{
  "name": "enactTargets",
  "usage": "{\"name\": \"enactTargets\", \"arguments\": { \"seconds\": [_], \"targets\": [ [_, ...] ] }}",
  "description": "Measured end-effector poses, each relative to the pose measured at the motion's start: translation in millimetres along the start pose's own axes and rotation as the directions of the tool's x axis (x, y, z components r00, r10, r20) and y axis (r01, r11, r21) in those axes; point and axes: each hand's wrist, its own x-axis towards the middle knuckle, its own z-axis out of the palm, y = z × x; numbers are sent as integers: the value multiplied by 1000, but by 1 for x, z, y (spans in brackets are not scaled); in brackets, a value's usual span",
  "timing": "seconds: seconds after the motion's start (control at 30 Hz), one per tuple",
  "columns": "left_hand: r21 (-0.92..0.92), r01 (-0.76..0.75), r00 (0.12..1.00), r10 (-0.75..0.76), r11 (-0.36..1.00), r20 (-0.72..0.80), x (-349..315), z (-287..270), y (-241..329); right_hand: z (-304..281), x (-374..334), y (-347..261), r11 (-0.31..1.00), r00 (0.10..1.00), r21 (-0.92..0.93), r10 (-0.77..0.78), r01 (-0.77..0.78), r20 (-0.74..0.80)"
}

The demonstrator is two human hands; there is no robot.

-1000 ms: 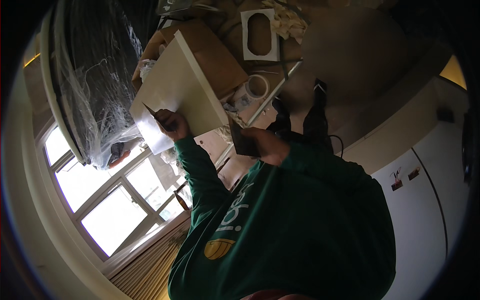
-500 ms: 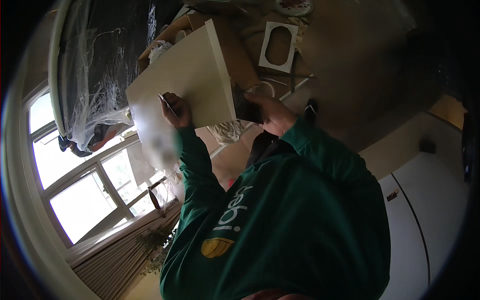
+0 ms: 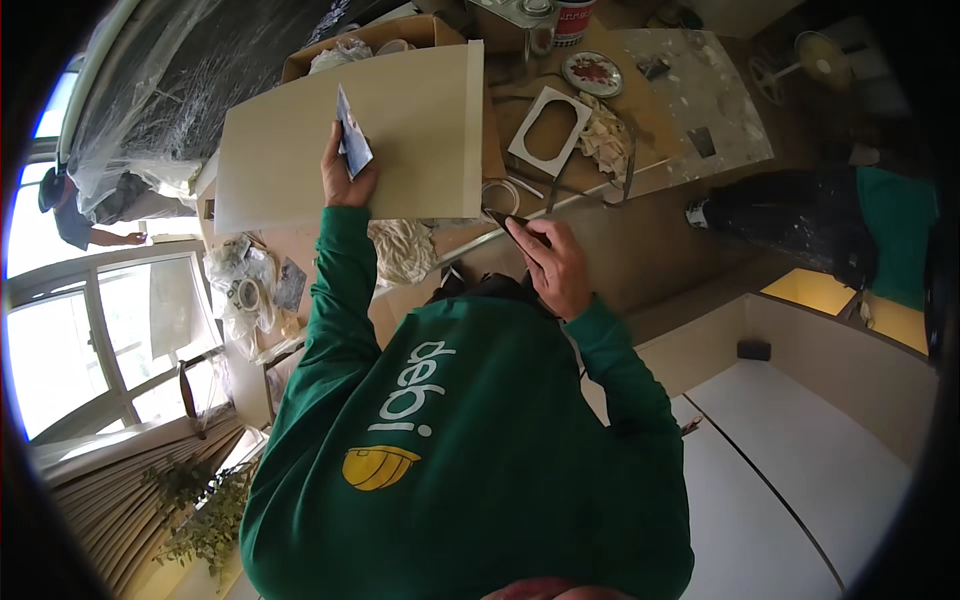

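Beige and smooth-faced, a broad panel (image 3: 275, 165) is shown in the head view directly ahead of the person, with a cardboard box (image 3: 440, 28) behind it and a crumpled cloth (image 3: 402, 250) just below its near edge. A thin grey plate (image 3: 354, 145) is pinched between the thumb and curled fingers of the left hand (image 3: 348, 182), upright in front of the panel; whether the panel itself is touched cannot be told. A dark flat tool (image 3: 516, 229) is gripped in the right hand (image 3: 560, 268), fingers closed round it, its tip near the panel's near right corner.

The plate is judged light and stiff, perhaps slippery on its flat faces, and best held low, away from its pointed upper end. The tool seems equally rigid and is best gripped at its rear. The panel's corners might be easily chipped.
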Motion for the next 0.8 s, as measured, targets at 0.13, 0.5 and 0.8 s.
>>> {"name": "enactTargets", "arguments": {
  "seconds": [0.13,0.5,0.8],
  "targets": [
    [-26,55,989,-51,998,139,4,-13,2,23,-2,3,990,995,-114,-85,78,-61],
    [-13,57,998,-56,998,39,0,-9,-1,67,-24,22,978,985,-191,-114,88,-129],
    [-42,44,999,-43,998,24,3,-13,1,46,-36,25,942,984,-293,-176,163,-21]
  ]
}}
